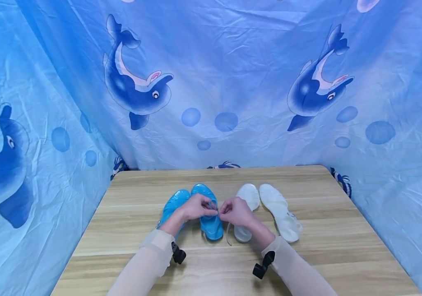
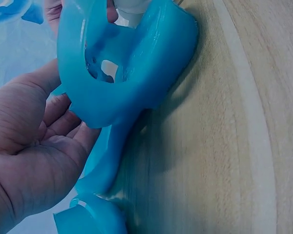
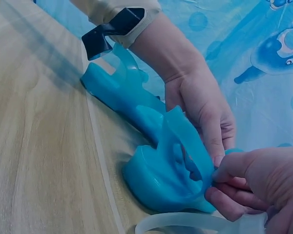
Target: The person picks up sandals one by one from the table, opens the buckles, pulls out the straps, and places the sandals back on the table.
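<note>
Two blue jelly sandals lie side by side left of the table's middle. At the right one, both hands meet on the ankle strap. My left hand pinches the strap near its side, thumb and fingers close together; in the left wrist view its fingers partly vanish behind the blue plastic. From the right, my right hand pinches the strap's side with thumb and forefinger. The fastening itself is covered by fingertips. My left forearm passes over the other blue sandal.
To the right lie two white sandals, the nearer one partly under my right hand and the other beyond it. A loose white strap sticks out beside the blue sandal. Blue dolphin-print cloth hangs behind the wooden table.
</note>
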A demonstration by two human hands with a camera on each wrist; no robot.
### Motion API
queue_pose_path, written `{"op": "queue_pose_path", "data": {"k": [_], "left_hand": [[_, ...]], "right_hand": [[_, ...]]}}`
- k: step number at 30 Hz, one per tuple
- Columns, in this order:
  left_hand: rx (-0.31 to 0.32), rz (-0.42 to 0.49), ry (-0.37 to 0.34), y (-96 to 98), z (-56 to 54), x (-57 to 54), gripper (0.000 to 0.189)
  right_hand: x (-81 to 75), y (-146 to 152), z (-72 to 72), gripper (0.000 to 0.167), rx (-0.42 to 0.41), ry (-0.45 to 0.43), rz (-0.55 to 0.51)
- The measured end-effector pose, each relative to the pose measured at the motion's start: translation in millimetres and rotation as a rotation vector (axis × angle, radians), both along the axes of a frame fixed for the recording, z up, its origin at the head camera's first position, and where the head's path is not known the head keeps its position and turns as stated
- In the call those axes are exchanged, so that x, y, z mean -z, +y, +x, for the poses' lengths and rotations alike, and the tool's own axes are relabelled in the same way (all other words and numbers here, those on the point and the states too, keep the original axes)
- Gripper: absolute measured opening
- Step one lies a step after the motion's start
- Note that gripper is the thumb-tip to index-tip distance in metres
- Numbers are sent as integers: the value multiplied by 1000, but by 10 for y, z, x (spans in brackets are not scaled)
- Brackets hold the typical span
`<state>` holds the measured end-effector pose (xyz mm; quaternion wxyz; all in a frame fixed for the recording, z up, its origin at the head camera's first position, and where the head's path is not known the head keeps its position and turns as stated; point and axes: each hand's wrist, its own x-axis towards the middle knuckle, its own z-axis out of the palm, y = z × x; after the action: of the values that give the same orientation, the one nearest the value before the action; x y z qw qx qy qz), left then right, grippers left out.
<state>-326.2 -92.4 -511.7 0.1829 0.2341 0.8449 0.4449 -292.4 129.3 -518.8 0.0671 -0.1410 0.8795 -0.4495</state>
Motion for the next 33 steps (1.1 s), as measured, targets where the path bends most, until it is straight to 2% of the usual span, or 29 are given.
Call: {"op": "queue_pose_path", "data": {"k": [10, 19, 21, 27, 33], "left_hand": [[-9, -5, -4, 1, 8, -11, 13], [-55, 12, -12, 7, 17, 9, 17], [-70, 35, -7, 16, 18, 9, 16], [-146, 185, -43, 58, 25, -32, 22], [-228, 234, -21, 74, 18, -54, 29]], "right_hand": [[26, -11, 47, 8, 31, 24, -39], [33, 8, 54, 7, -9, 75, -21], [34, 7, 57, 8, -12, 86, -20], [36, 25, 54, 8, -19, 98, 0], [37, 37, 61, 7, -23, 106, -2]]}}
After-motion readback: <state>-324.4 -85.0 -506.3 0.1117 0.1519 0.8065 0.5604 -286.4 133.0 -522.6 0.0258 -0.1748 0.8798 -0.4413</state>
